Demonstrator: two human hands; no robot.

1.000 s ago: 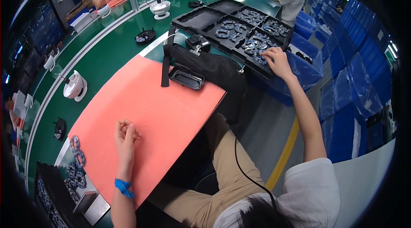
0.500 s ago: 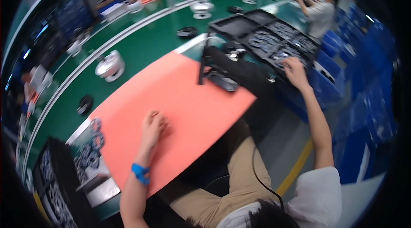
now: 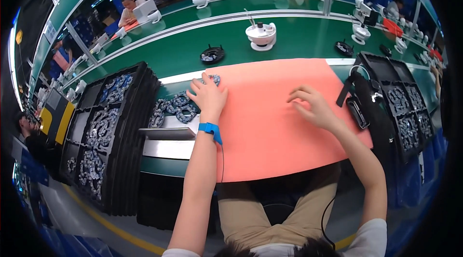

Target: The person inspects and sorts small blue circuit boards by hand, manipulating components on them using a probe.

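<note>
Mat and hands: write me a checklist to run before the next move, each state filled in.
1. Mat lying flat: ok.
2. Right hand free: ok, fingers loosely bent over the mat, nothing visible in them.
3. Left hand at the ring parts: ok, fingers spread by the mat's left edge; contact, cannot tell.
4. Loose ring parts separated: not ok, bunched left of the mat.
5. Strap on left wrist: ok; far end of its cord, cannot tell.

A white, bowl-topped device (image 3: 261, 39) stands on the green conveyor (image 3: 306, 37) before us, a red bin (image 3: 392, 27) farther off at right.
</note>
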